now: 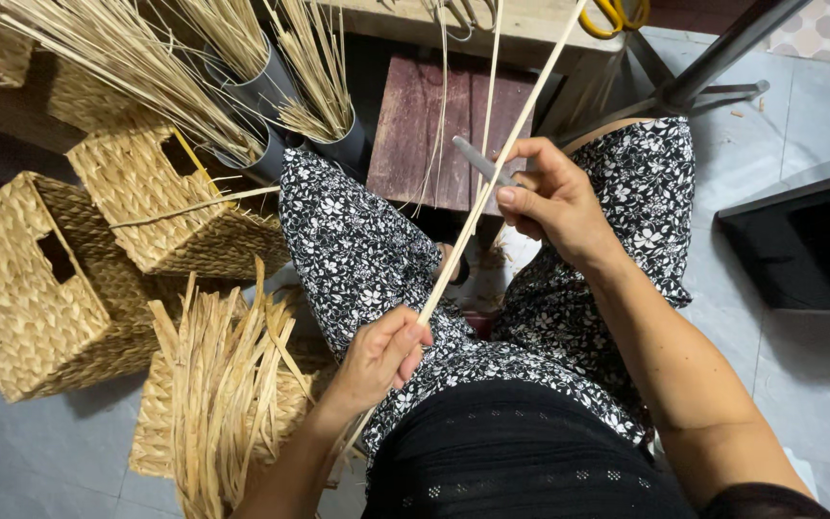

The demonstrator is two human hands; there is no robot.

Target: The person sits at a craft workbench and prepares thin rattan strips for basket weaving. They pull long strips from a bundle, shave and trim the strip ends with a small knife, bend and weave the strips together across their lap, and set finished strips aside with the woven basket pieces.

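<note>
Gripping a pale reed (492, 183) slanting across the lap, left hand (381, 351) pinching its lower end, right hand (554, 197) pressing a grey blade (477, 159) against it, risking a slip and a snapped strand, amid woven baskets (45, 284) on a grey tiled floor (799, 375).

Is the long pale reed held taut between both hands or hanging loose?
Taut: the reed runs straight from the left hand up past the right hand.
</note>
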